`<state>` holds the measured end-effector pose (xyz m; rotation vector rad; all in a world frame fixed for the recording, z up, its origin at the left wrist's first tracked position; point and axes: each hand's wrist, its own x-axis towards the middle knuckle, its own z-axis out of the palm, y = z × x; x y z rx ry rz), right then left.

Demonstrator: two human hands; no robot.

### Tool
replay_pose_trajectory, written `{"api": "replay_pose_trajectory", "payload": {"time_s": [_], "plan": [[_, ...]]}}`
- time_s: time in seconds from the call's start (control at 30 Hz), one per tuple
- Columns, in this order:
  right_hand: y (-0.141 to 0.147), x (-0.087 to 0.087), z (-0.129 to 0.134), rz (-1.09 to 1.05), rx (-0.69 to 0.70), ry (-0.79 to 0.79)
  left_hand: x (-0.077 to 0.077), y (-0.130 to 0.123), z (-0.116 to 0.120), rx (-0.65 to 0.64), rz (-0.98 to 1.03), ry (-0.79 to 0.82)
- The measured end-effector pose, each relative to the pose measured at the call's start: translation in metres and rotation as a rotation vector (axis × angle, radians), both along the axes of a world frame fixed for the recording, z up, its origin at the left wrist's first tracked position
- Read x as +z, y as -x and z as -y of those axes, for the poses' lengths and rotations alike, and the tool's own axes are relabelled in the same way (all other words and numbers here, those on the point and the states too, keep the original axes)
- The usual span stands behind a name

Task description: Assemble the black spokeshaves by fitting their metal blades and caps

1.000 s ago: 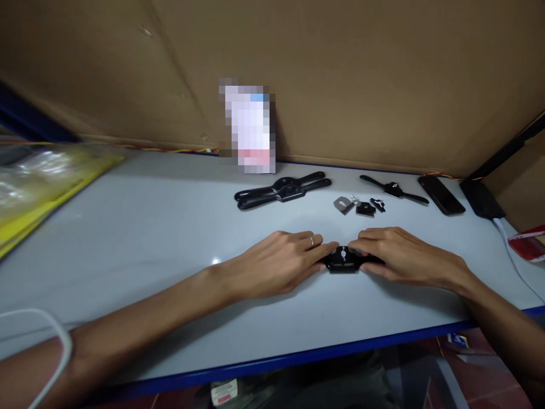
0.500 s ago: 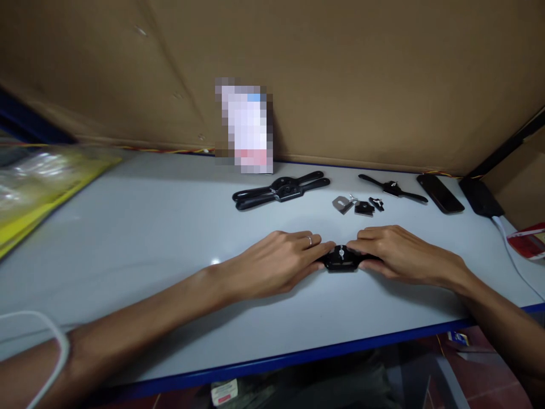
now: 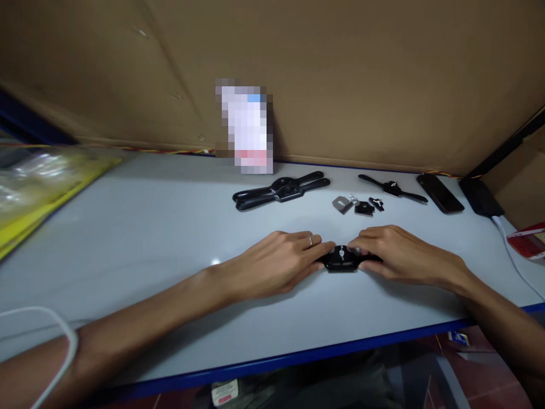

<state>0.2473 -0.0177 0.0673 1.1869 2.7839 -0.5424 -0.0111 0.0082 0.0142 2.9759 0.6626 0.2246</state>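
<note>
A black spokeshave with a silver screw at its middle lies low over the white tabletop. My left hand is closed around its left handle, thumb and fingertips close to the body. On the other side my right hand holds the right handle, its forefinger bent near the body's upper corner. Both handles are mostly hidden under the hands. Just beyond lie loose parts: a grey blade, a black cap piece and a small black part.
Two black spokeshave bodies lie together at the back. A smaller spokeshave, a dark phone-like device and a black device with a white cable are at right. Clear plastic bags on yellow material lie left. A cardboard wall stands behind.
My right forefinger has lifted and bent slightly at the spokeshave's body. The white cord over my left forearm has shifted a little right. The spokeshave stays in place.
</note>
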Motion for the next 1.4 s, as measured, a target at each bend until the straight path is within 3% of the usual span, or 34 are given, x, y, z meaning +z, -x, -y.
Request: {"api": "replay_pose_trajectory", "payload": {"time_s": [0.13,0.93,1.4], "plan": [[0.0031,0.0021,0.0028,0.031,-0.044,-0.013,0.0002,-0.0001,-0.0003,-0.008,0.013,-0.029],[0.0030,0.0009,0.0042,0.032,0.062,-0.080,0.0013,0.0005,-0.0004,0.003,-0.010,-0.009],[0.0026,0.0024,0.0028,0.013,-0.005,0.003,-0.0026,-0.0003,0.0009,-0.075,-0.036,-0.223]]}}
